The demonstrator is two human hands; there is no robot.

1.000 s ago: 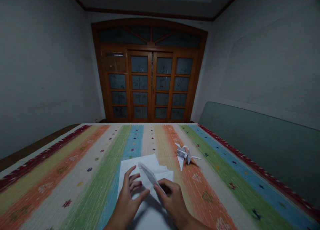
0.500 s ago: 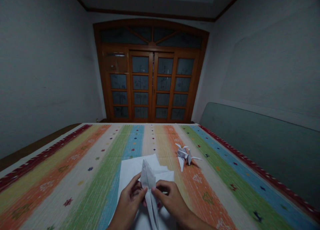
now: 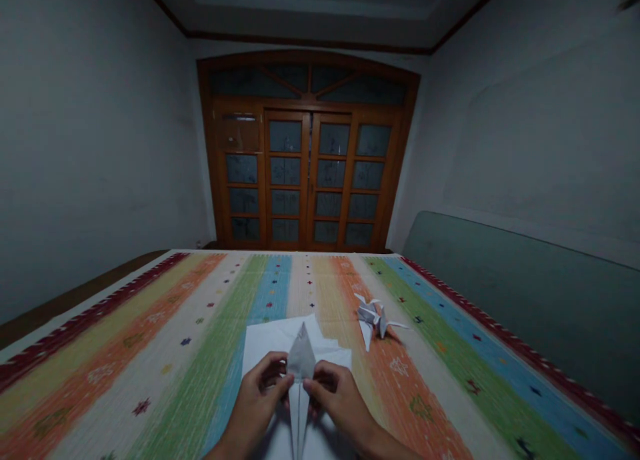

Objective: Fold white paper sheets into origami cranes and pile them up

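Note:
A narrow, pointed piece of folded white paper (image 3: pixel 301 363) stands upright between both hands, its tip pointing away from me. My left hand (image 3: pixel 260 407) pinches its left edge with thumb and fingers closed. On the other side my right hand (image 3: pixel 340 403) pinches the right edge the same way. Under the hands lie loose white paper sheets (image 3: pixel 265 343) on the striped cloth. A finished white paper crane (image 3: pixel 374 317) rests on the orange stripe, a little beyond and to the right of my right hand.
The striped multicoloured cloth (image 3: pixel 150 353) covers a wide surface stretching to a wooden glazed double door (image 3: pixel 307 177). A green padded panel (image 3: pixel 525 293) runs along the right wall. Bare grey walls on both sides; the room is dim.
The folded paper went from lying tilted on the sheets to upright between both hands. Both hands closed in on its sides. The view tipped slightly down.

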